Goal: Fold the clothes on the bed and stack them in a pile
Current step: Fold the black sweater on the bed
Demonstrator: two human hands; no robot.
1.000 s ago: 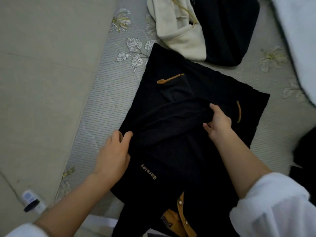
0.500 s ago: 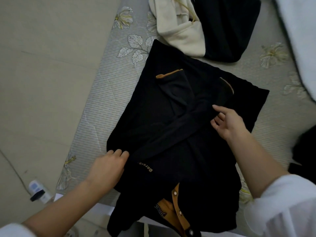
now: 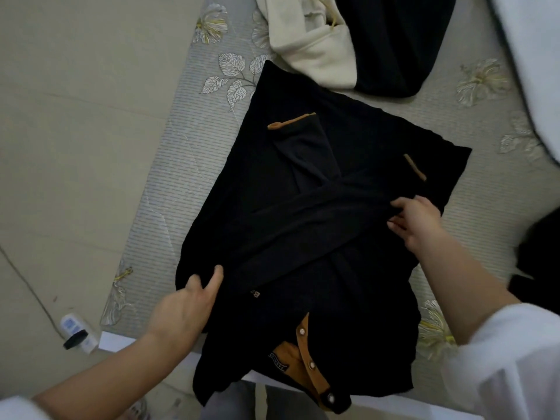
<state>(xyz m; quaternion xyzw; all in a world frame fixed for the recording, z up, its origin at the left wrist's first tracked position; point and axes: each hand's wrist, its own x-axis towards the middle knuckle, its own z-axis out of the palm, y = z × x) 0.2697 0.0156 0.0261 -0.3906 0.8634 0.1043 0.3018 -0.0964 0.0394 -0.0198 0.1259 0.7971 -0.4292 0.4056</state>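
Sleeve now laid across black brown-trimmed button shirt; left hand moved down, pinches left edge, right hand pinches right fold; crosswise fold probably next.

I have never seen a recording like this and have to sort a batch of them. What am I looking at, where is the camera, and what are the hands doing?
There is no machine here: a person works with two bare hands. The camera sits on the person's head and looks forward and down, so both arms enter from the bottom edge.

A black shirt with tan trim lies spread on the flower-patterned bed, its sleeves folded inward over its body. The left hand grips the shirt's left edge. The right hand pinches a fold on its right side.

Farther up the bed lie a cream garment and a dark garment, touching each other. White bedding shows at the right edge. On the floor to the left lies a small white device.
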